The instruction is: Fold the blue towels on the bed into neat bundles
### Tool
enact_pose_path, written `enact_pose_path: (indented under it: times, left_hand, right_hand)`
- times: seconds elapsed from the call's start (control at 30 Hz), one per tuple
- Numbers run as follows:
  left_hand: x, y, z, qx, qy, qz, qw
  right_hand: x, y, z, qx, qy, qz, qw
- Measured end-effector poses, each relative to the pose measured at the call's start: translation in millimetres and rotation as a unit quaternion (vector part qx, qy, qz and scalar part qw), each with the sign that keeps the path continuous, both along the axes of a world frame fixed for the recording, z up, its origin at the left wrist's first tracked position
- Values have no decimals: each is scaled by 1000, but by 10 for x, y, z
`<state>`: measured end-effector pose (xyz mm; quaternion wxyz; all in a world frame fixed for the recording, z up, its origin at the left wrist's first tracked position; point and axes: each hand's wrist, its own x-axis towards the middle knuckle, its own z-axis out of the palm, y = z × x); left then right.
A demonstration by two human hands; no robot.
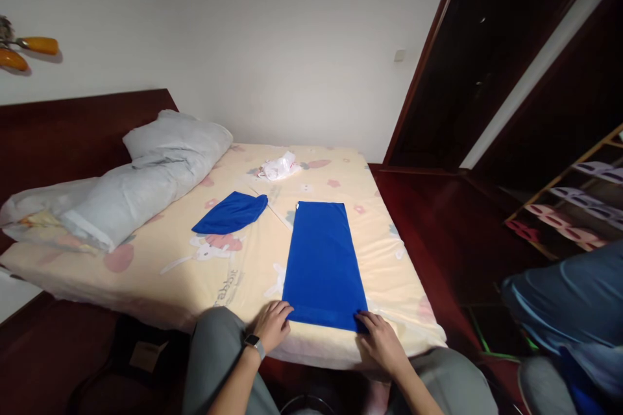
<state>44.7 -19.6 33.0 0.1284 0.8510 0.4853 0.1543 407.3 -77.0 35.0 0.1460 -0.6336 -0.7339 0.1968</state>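
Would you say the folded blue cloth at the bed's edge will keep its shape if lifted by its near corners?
Probably not: the blue cloth lies thin and flat, so it likely droops. It looks light. Both hands touch its near corners.

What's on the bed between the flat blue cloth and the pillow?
In the head view, a crumpled blue cloth lies on the sheet between the flat blue cloth and the pillow.

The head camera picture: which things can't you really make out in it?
- Fingertips of the left hand and right hand: curled at the near edge of the flat blue cloth, so the grip is unclear.
- Bunched blue cloth: folded over itself, shape hidden.
- White crumpled item: too small to identify.
- Orange objects: cut off by the left edge.
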Motion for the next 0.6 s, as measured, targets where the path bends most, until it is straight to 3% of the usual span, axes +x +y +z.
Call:
enact_pose_path:
  times: [0.17,0.4,0.6]
  left_hand:
    - [-26,69,-26,-13,-60,19,998]
    - [23,187,-87,-33,-182,95,978]
    - [49,231,-84,-70,-228,168,957]
  right_hand:
    - [54,31,-72,4,25,-16,1000]
    - [41,138,-181,31,120,-138,983]
    - [48,175,-188,41,151,-173,972]
